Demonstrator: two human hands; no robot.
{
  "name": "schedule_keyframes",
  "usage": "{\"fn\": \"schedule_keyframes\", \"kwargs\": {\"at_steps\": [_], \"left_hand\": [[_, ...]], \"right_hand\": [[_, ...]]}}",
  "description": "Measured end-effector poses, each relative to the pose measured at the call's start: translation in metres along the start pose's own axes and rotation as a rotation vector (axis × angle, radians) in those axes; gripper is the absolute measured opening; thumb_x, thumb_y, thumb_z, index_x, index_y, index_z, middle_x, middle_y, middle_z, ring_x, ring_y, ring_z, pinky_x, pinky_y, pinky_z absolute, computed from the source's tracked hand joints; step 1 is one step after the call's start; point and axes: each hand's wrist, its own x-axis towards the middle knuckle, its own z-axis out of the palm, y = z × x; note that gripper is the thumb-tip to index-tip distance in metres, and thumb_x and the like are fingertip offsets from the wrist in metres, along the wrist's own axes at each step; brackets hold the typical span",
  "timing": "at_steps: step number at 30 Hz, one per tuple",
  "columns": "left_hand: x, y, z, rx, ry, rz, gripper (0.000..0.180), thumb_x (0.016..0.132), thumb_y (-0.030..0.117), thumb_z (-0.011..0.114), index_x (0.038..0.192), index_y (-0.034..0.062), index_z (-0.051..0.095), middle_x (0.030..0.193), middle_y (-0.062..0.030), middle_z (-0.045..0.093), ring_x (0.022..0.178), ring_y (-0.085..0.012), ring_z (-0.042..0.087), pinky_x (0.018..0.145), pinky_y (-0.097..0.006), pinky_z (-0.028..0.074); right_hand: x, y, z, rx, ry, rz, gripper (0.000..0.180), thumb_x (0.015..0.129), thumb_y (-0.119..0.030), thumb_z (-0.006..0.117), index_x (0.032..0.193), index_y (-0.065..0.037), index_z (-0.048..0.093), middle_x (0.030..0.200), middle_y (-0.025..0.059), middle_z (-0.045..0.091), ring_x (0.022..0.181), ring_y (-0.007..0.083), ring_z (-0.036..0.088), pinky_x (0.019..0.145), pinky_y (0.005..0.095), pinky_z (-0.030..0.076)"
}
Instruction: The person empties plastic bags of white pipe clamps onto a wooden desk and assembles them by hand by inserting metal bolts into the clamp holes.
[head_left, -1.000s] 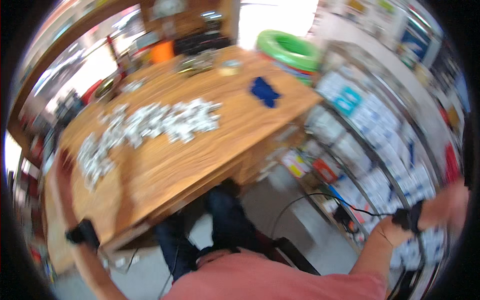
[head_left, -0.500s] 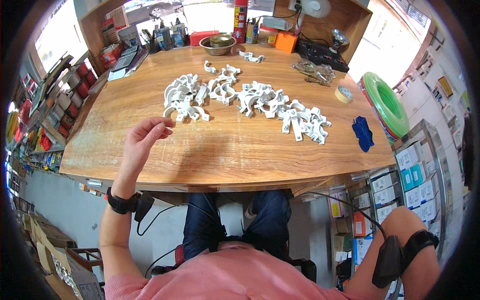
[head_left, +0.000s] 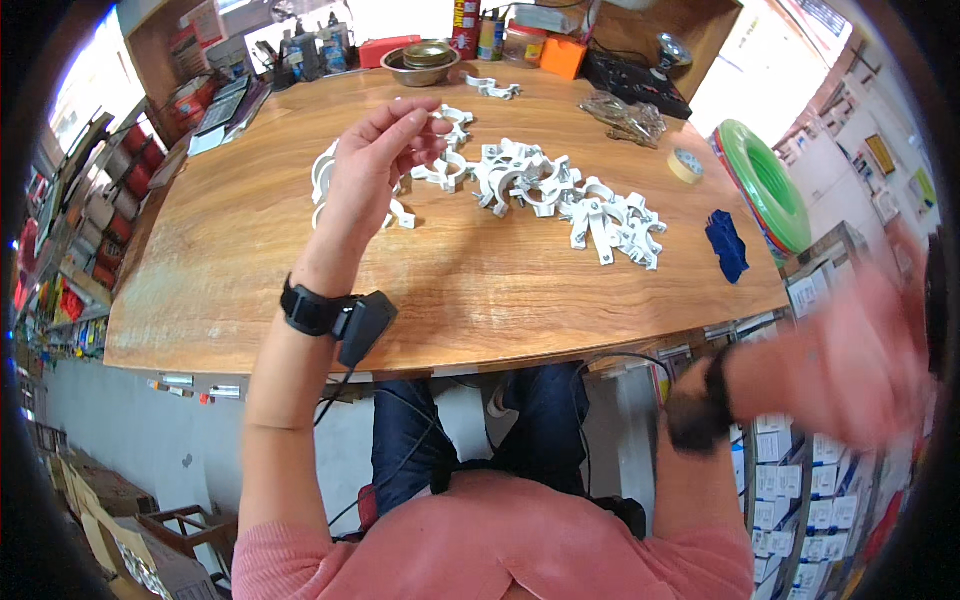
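Note:
My left hand [head_left: 385, 150] hangs over the left part of the wooden table [head_left: 250, 290]. Its fingers are loosely bent and a little apart, with nothing visible in them. Behind it, several white pipe clamps [head_left: 324, 178] are partly covered by the hand and forearm. A larger heap of white pipe clamps [head_left: 600, 230], some with metal screws, spreads right of the middle. Two more pipe clamps [head_left: 490, 88] lie near the back. My right hand [head_left: 865, 360] is off the table's right side, badly smeared by motion, so its fingers cannot be read.
Metal bowls [head_left: 420, 72] and an orange box [head_left: 563, 57] stand along the back. A clear plastic bag [head_left: 625, 120], a tape roll [head_left: 685, 166] and a blue cloth-like item [head_left: 727, 247] lie on the right. Beyond that edge are green hose coils [head_left: 740, 160] and shelved boxes [head_left: 780, 480].
My left hand has moved right and farther across the table, over the clamps. My right arm has swung, and its hand has come into view at the right, blurred. The view has shifted slightly.

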Motion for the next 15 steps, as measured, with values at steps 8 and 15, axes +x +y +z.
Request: {"fn": "schedule_keyframes", "kwargs": {"at_steps": [8,15], "left_hand": [[-0.001,-0.051,-0.014,-0.063,-0.072,-0.496,0.030,0.088,0.026,0.046,0.107,0.0033,0.052,0.091,-0.0040,0.060,0.081,-0.0112,0.056,0.073,-0.026,0.045],[-0.006,-0.083,-0.017,-0.003,-0.151,-0.665,0.034,0.085,0.024,0.051,0.112,0.0033,0.048,0.103,-0.0042,0.055,0.094,-0.0120,0.051,0.081,-0.026,0.041]], "right_hand": [[-0.154,0.116,-0.036,-0.889,-1.266,0.788,0.055,0.075,-0.027,0.060,0.119,-0.003,0.038,0.118,0.0180,0.042,0.111,0.0307,0.040,0.086,0.0406,0.038],[-0.199,0.128,-0.062,-0.961,-1.424,0.819,0.064,0.078,-0.023,0.056,0.130,-0.009,0.020,0.125,0.0200,0.034,0.115,0.0344,0.035,0.088,0.0503,0.033]]}}
